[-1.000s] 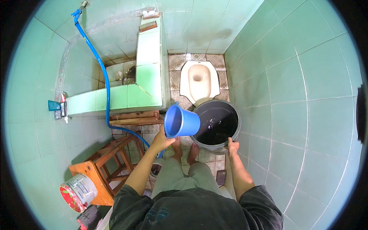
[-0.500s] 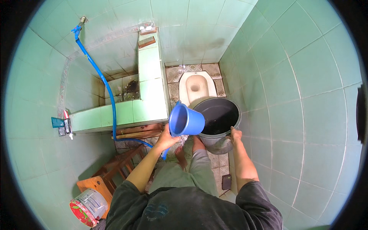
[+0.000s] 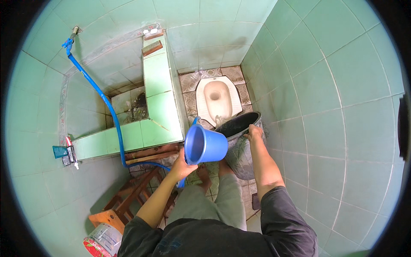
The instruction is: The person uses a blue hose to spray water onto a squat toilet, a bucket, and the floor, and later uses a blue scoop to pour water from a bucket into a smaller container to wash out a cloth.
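Your right hand (image 3: pixel 255 132) grips the rim of the black tub (image 3: pixel 242 157), apparently steadying its tilt toward the squat toilet (image 3: pixel 215 97), while your left hand (image 3: pixel 183 166) pinches the blue pail (image 3: pixel 210 146) aside.

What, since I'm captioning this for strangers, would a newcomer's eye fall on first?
The bright blue pail, mid-view in the left hand, stands out first. To its right, the right hand grips a dark tub tilted toward the pale squat toilet. At left, a blue hose runs from the wall tap across the edge of the tiled basin.
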Demonstrator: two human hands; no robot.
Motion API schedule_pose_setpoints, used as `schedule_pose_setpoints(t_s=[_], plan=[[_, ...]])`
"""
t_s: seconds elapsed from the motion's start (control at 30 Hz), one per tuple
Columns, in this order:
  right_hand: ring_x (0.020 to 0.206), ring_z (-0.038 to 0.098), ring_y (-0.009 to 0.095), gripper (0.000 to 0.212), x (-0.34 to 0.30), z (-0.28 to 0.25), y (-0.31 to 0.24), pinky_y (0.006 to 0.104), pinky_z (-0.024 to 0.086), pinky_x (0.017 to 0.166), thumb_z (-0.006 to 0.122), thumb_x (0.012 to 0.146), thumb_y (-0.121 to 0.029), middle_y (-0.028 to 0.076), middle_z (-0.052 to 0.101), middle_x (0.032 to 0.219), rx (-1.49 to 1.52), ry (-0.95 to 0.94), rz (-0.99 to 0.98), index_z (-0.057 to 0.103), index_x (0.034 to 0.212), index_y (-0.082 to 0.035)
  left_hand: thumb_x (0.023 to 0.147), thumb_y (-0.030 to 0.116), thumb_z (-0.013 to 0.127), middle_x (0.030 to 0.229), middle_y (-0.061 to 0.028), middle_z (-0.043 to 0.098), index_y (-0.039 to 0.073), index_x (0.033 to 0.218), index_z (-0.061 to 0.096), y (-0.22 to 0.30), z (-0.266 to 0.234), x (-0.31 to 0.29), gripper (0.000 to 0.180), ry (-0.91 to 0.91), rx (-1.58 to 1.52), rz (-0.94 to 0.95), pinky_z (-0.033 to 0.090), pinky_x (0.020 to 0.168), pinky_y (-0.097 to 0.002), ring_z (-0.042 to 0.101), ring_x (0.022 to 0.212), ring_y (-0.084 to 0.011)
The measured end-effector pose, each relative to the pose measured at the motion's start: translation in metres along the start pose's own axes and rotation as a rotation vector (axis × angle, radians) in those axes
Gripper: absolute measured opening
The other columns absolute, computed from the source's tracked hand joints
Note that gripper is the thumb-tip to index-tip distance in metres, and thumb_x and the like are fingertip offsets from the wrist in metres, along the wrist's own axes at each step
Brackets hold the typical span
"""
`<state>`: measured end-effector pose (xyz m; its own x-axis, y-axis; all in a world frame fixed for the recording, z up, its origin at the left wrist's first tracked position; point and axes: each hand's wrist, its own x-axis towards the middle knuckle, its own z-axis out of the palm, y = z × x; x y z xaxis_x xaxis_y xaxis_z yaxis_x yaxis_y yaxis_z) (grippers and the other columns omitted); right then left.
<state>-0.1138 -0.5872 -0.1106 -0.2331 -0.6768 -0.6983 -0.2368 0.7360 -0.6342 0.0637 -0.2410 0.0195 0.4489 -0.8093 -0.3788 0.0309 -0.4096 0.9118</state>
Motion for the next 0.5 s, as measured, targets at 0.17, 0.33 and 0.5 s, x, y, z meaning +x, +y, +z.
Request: schedule_pose_setpoints(t_s=[0.17,0.33,0.5], plan=[[0.091,0.066,0.040,0.035,-0.007,0.030,0.004,0.0540,0.057,0.073,0.053,0.077,-0.002,0.027,0.062,0.107,-0.146,-0.003,-0.046,0.054,0.107,0.016,0.071,0.011,0.074,0.119,-0.0154,0.056,0.005,0.138,0.031,-0.001,-0.008,-0.013,0.079,0.015,0.053,-0.064,0.044,0.095,-0.0363,0.056,0.110,-0.0252],[0.080,0.069,0.035,0.034,-0.011,0.038,-0.011,0.0425,0.061,0.065,0.056,0.078,-0.007,0.024,0.065,0.102,-0.424,0.029,-0.029,0.058,0.103,0.017,0.070,0.014,0.076,0.121,-0.0155,0.055,0.007,0.140,0.030,-0.018,-0.007,-0.016,0.084,0.012,0.086,-0.058,0.044,0.095,-0.0375,0.056,0.111,-0.0273],[0.063,0.069,0.028,0.025,0.013,0.042,-0.010,0.0375,0.055,0.060,0.059,0.079,-0.019,0.018,0.069,0.074,-0.536,0.114,-0.131,0.069,0.081,0.004,0.068,0.016,0.078,0.129,-0.0186,0.051,0.006,0.143,0.026,-0.022,0.000,-0.014,0.092,-0.022,0.117,-0.074,0.043,0.097,-0.0384,0.054,0.117,-0.0296]])
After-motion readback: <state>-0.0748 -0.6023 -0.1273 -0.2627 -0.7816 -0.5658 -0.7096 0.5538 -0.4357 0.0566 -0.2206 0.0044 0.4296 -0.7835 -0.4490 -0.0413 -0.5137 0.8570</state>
